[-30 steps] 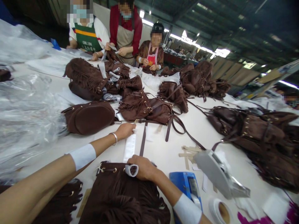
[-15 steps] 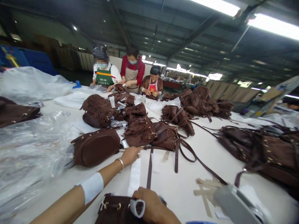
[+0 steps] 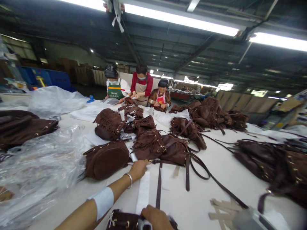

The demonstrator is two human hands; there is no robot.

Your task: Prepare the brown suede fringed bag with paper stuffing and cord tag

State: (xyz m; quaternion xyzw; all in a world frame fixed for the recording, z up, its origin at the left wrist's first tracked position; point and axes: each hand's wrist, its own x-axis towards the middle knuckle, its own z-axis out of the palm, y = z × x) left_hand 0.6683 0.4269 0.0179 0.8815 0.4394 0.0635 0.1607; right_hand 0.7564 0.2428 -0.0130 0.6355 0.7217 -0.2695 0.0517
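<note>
My left hand (image 3: 138, 170), with a bracelet at its wrist, stretches forward over the table. Its fingers are closed on a thin brown strap (image 3: 155, 161) by a gold buckle. At the bottom edge, my right hand (image 3: 157, 218) is curled over the top of a dark brown bag (image 3: 123, 220) with gold eyelets and a white-tied cord; its fingertips are hidden. A flat brown strap (image 3: 159, 187) runs away from beside that hand. Just past my left hand lie a rounded brown bag (image 3: 107, 159) and a fringed brown bag (image 3: 147, 143).
Clear plastic bags (image 3: 55, 159) cover the table's left side. More brown bags (image 3: 261, 163) lie at the right, near a grey box-shaped device (image 3: 249, 218) and tan tape strips (image 3: 223, 209). Three co-workers (image 3: 141, 86) stand across the table, beyond piled fringed bags (image 3: 110, 123).
The view has tilted up and shifted left, so the scene sits lower and farther right. My left hand stays at the strap's buckle; my right hand stays on the near bag.
</note>
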